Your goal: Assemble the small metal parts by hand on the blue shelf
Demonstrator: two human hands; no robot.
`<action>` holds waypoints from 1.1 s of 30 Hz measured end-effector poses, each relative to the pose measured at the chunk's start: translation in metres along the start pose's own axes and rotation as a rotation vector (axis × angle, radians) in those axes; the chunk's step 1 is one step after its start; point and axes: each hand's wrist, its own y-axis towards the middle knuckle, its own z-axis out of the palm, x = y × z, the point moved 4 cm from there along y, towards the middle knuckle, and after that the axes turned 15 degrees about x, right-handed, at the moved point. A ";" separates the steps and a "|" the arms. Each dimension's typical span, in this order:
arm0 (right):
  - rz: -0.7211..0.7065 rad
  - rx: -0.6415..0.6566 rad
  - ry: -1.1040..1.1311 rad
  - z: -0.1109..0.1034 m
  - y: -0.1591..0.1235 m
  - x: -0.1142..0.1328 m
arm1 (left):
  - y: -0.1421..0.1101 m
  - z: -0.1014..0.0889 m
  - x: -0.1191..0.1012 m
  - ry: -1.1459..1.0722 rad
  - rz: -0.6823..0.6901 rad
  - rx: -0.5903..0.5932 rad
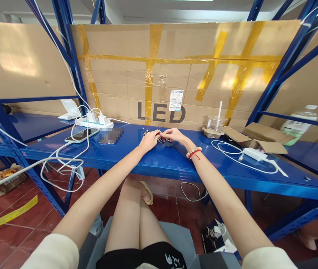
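Observation:
My left hand [149, 139] rests low over the blue shelf top [136, 157], its fingers bent together at a small red and dark item [162, 138]. From the other side, my right hand [175, 135] pinches at the same item, with the fingertips of both hands nearly meeting. The item is tiny and mostly covered by fingers, so its kind cannot be made out. Just behind my left hand lie a few small dark and shiny bits [144, 132]. A beaded bracelet and a red string circle my right wrist.
On the left are a phone [82, 135], a power strip [91, 123] and looping white cables. To the right stand a lidded cup with a straw [216, 125], an open cardboard box [255, 138], a white charger [255, 154] and a bottle [299, 123]. Taped cardboard [125, 78] closes off the back.

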 end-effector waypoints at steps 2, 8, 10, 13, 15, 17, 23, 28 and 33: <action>-0.071 -0.022 -0.033 -0.001 0.001 0.002 | 0.000 0.000 0.002 0.007 -0.067 -0.005; -0.230 -0.132 -0.115 -0.006 0.001 0.005 | -0.001 -0.001 0.006 0.044 -0.183 -0.004; -0.220 -0.147 -0.098 -0.007 0.001 0.005 | -0.001 -0.001 0.006 0.036 -0.178 0.005; -0.211 -0.134 -0.073 -0.008 0.002 0.003 | 0.000 0.001 0.006 -0.001 -0.134 0.044; -0.219 -0.117 -0.072 -0.008 0.004 0.000 | 0.001 0.003 0.007 -0.027 -0.098 0.072; -0.220 -0.114 -0.073 -0.009 0.004 -0.004 | 0.002 0.006 0.010 -0.052 -0.064 0.088; -0.174 -0.052 -0.022 -0.005 -0.001 -0.007 | 0.003 0.009 0.013 -0.099 0.050 0.121; -0.195 -0.044 0.002 -0.002 -0.003 -0.004 | 0.000 0.005 0.007 -0.120 0.085 0.115; -0.206 -0.028 -0.017 -0.001 -0.001 -0.004 | -0.002 0.002 0.002 -0.116 0.113 0.106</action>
